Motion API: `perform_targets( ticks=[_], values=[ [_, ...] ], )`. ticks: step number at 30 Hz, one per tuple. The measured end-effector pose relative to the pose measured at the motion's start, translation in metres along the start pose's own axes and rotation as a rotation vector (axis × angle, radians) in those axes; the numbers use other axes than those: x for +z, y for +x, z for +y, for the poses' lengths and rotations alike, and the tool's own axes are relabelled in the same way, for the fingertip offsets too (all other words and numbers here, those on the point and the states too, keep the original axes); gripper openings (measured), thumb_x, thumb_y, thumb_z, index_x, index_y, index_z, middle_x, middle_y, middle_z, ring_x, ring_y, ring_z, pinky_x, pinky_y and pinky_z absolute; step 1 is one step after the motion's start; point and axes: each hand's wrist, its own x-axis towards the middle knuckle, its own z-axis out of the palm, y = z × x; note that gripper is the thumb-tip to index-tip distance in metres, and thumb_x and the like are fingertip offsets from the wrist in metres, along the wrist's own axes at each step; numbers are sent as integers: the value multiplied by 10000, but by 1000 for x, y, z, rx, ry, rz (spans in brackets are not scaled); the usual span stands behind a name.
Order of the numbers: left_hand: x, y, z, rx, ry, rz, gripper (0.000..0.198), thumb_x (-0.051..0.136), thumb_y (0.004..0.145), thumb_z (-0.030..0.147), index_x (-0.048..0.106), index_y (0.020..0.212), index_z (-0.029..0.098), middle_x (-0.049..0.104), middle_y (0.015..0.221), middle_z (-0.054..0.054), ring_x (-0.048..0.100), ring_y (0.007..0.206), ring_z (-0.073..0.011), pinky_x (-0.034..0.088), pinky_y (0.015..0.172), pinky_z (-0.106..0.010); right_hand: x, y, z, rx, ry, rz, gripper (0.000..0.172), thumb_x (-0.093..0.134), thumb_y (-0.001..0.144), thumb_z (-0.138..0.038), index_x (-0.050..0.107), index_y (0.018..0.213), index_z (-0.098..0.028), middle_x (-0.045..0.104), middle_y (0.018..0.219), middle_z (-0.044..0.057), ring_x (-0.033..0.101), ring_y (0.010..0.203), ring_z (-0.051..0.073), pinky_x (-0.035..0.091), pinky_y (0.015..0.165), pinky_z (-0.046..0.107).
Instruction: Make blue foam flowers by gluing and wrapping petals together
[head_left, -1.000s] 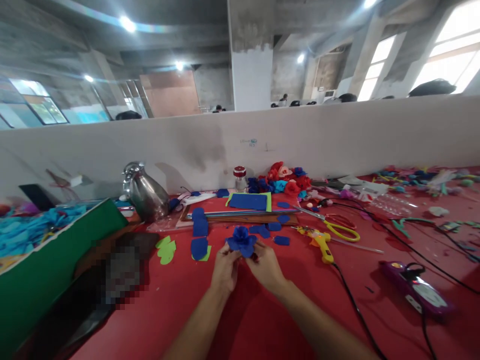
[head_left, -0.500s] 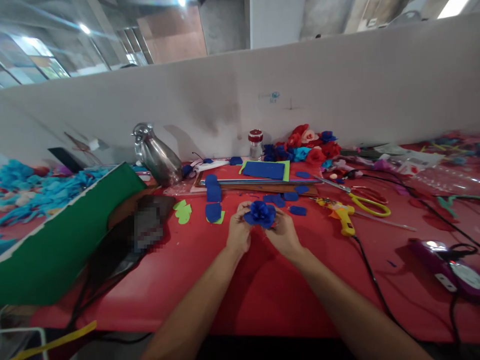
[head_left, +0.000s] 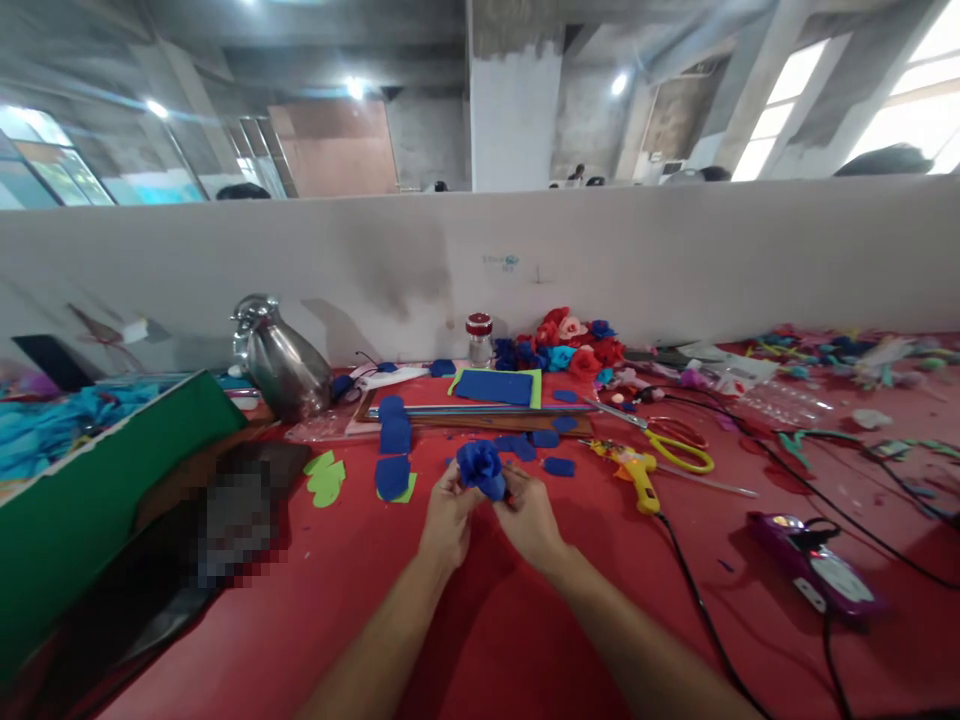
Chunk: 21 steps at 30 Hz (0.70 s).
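Observation:
Both my hands meet over the red table [head_left: 525,630] and hold a small blue paper flower [head_left: 480,467] between them. My left hand [head_left: 447,522] pinches the flower's left underside with closed fingers. My right hand [head_left: 529,515] grips its right side, fingers curled. Loose blue petal pieces [head_left: 395,455] lie just beyond my hands, some on green leaf cut-outs [head_left: 325,478].
A yellow glue gun [head_left: 638,478] with a black cord and yellow-handled scissors [head_left: 675,446] lie to the right. A purple power strip [head_left: 814,570] sits at far right. A steel kettle [head_left: 281,360], a small jar [head_left: 479,340], finished paper flowers [head_left: 570,345] and a green board [head_left: 97,500] stand around.
The flower has been turned and gathered tighter between my hands, petals now bunched upward. The camera tilted down and back up; my hands stayed at the same spot on the table.

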Motion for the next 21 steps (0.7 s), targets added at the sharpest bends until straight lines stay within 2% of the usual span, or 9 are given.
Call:
perform_targets(
  ticks=[2, 4, 6, 8, 10, 12, 16, 18, 21],
  values=[
    [-2, 0, 0, 68, 99, -16, 418, 788, 556, 249, 674, 955, 202, 666, 900, -22, 591, 808, -144, 467, 805, -278, -3, 2, -2, 26, 7, 59, 169, 483, 729, -130, 629, 693, -207, 679, 713, 46, 608, 659, 185, 470, 613, 275],
    [-6, 1, -1, 198, 293, 31, 379, 726, 651, 272, 659, 1021, 226, 652, 946, -28, 582, 793, -136, 474, 788, -274, -10, 7, -3, 61, -12, 164, 149, 514, 780, -218, 642, 706, -203, 679, 697, 42, 599, 620, 178, 468, 594, 275],
    [-10, 2, -3, 342, 533, 84, 278, 681, 698, 264, 678, 973, 224, 635, 891, -31, 560, 740, -138, 478, 736, -271, -22, 16, -1, 110, -36, 283, 181, 539, 800, -316, 649, 721, -196, 669, 654, 34, 580, 561, 168, 453, 544, 265],
    [-13, 4, -7, 435, 673, 112, 211, 629, 745, 267, 682, 943, 216, 626, 825, -34, 547, 683, -144, 487, 686, -278, -40, 32, 3, 157, -55, 371, 219, 562, 788, -381, 664, 757, -190, 670, 623, 30, 571, 521, 167, 438, 504, 259],
    [-15, 5, -10, 475, 745, 106, 194, 577, 785, 267, 679, 940, 207, 637, 837, -49, 570, 682, -152, 499, 647, -277, -66, 55, 8, 194, -103, 416, 267, 585, 765, -432, 682, 764, -183, 663, 569, 33, 570, 488, 175, 431, 492, 263],
    [-16, 6, -13, 509, 816, 76, 223, 531, 814, 242, 675, 982, 210, 654, 878, -62, 605, 724, -160, 518, 672, -286, -94, 82, 14, 221, -211, 511, 291, 591, 756, -455, 684, 739, -179, 657, 548, 43, 592, 519, 192, 448, 546, 277],
    [-16, 5, -15, 595, 943, -7, 277, 473, 844, 192, 677, 1029, 222, 680, 943, -82, 651, 855, -181, 537, 764, -299, -144, 140, 23, 146, -421, 670, 351, 513, 817, -454, 687, 865, -153, 712, 726, 89, 638, 659, 207, 460, 647, 284],
    [-17, 5, -17, 643, 991, -27, 295, 464, 847, 174, 678, 1041, 232, 688, 934, -81, 660, 865, -183, 543, 766, -291, -159, 167, 28, 129, -503, 712, 365, 489, 837, -442, 678, 919, -141, 717, 777, 104, 648, 718, 208, 457, 679, 279],
    [-20, 6, -23, 714, 1057, -39, 338, 452, 843, 129, 671, 1071, 250, 695, 932, -75, 668, 862, -173, 547, 766, -267, -170, 206, 40, 101, -543, 750, 375, 443, 868, -413, 653, 1000, -130, 717, 823, 109, 658, 740, 198, 451, 705, 277]
  ],
)
